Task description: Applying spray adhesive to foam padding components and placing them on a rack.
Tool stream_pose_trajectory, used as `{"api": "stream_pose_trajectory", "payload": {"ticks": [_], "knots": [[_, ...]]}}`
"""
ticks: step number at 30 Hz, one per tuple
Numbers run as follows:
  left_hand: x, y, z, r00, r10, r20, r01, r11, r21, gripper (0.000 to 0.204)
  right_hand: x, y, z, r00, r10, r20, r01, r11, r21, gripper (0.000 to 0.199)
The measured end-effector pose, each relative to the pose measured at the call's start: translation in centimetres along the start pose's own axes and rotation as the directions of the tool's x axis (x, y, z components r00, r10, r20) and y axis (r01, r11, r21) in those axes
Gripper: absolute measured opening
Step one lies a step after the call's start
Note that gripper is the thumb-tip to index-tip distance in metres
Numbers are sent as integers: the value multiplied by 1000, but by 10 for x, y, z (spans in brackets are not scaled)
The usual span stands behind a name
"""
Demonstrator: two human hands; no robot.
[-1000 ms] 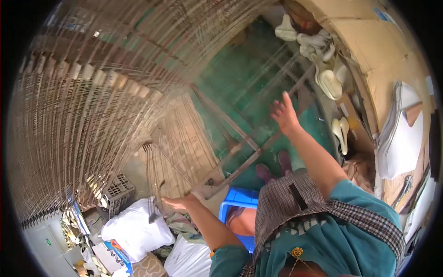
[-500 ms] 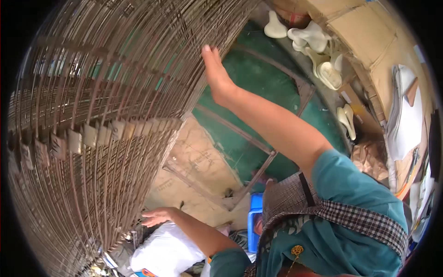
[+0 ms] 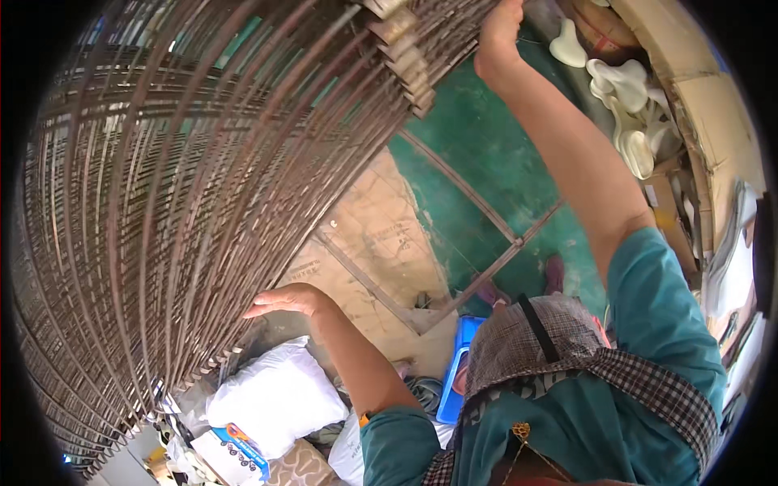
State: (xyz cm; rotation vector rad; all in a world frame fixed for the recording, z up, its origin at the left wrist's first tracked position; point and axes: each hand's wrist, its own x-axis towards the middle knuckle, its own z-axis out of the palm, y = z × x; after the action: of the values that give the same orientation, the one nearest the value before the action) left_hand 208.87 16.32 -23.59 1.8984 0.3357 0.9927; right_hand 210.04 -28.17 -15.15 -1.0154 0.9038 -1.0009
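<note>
A big rack of brown, rusty-looking metal rods (image 3: 203, 186) fills the left side, its many layers close together. A row of pale tabs (image 3: 408, 66) runs along its upper part. My right hand (image 3: 498, 40) is stretched up against the rack's far edge, its fingers extended and partly cut off by the picture's top. Lower down, my left hand (image 3: 290, 300) reaches toward the rack's near edge with fingers extended and fingertips at the rods. Whether those fingertips press on the rods I cannot tell. Neither hand visibly holds a separate item.
Brown cardboard (image 3: 365, 235) and a metal frame (image 3: 478, 202) lie on the green floor (image 3: 462, 138). White saddle-shaped pieces (image 3: 620, 85) sit beside cartons at the right. Below my left hand are a white sack (image 3: 279, 397) and a printed box (image 3: 231, 454). A blue bin (image 3: 456, 381) stands near me.
My right hand has moved up and to the right along the rack's edge. The tabbed row has risen from mid-height to the top. My left hand has come up slightly. The view has shifted.
</note>
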Motion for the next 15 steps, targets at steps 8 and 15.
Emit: {"api": "stream_pose_trajectory", "payload": {"ticks": [8,15], "knots": [[14,34,20,990,-107,-90,122,977,176,73,18,-15,11,994,-52,-98,16,942,-336,63],[6,41,-6,991,-134,-2,132,976,176,78,-10,-32,-128,793,270,545,-136,952,-274,91]]}}
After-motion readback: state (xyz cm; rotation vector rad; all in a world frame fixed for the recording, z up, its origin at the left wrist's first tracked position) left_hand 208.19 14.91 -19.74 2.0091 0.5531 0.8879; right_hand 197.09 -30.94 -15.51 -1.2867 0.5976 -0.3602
